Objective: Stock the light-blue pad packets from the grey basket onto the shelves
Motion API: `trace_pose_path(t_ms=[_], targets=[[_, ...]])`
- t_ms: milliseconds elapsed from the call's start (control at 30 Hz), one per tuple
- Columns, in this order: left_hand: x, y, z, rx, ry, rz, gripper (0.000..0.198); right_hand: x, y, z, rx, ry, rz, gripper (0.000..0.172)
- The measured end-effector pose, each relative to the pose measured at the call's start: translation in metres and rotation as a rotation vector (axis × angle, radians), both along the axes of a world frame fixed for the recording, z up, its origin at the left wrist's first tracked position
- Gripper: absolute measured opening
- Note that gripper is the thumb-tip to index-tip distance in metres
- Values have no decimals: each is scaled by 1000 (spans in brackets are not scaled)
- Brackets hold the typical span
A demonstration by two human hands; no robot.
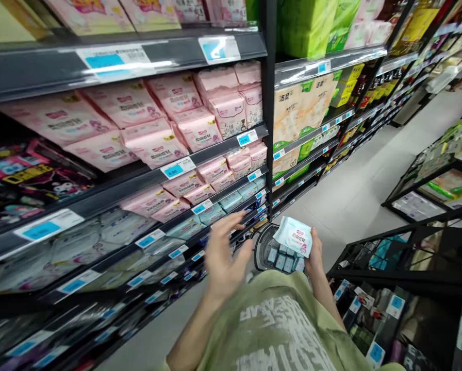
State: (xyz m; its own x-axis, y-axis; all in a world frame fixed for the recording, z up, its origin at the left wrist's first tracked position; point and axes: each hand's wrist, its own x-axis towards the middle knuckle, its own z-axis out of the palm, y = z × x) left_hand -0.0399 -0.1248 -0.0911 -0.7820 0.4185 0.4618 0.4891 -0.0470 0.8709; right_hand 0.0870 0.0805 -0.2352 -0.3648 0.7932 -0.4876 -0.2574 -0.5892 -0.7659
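My right hand (315,253) grips a pale blue pack of sanitary pads (295,237) by its right side, printed face up. My left hand (227,252) is slightly blurred, fingers apart with nothing in them, and hovers between the shelves and the pack. Below the held pack stands a grey basket (259,251), partly hidden by the pack and by my shirt. Several small pale blue packs (284,262) lie in it. Close by on a lower shelf, beyond my left hand, are more light blue packs (212,212).
Tall dark shelving on the left holds pink packs (198,129) in rows, with price tags (179,167) along the edges. Farther along are large tissue packages (302,111). A tiled aisle floor (331,206) runs ahead. Low black racks (393,221) with goods stand at right.
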Motion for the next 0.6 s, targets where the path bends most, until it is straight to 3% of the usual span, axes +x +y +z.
trace_pose_path(t_ms=[133, 200, 267, 333, 600], targets=[[-1, 38, -74, -97, -714, -283, 69, -12, -7, 12, 49, 17, 80, 61], [6, 48, -110, -112, -920, -356, 86, -16, -10, 16, 74, 1, 127, 65], [13, 51, -132, -105, -1001, -376, 98, -18, -12, 19, 85, -17, 174, 67], [18, 51, -141, -89, -1027, -362, 102, -17, -13, 21, 87, -31, 200, 68], [22, 58, -144, -57, -1059, -370, 91, -8, -11, 19, 66, -29, 154, 66]])
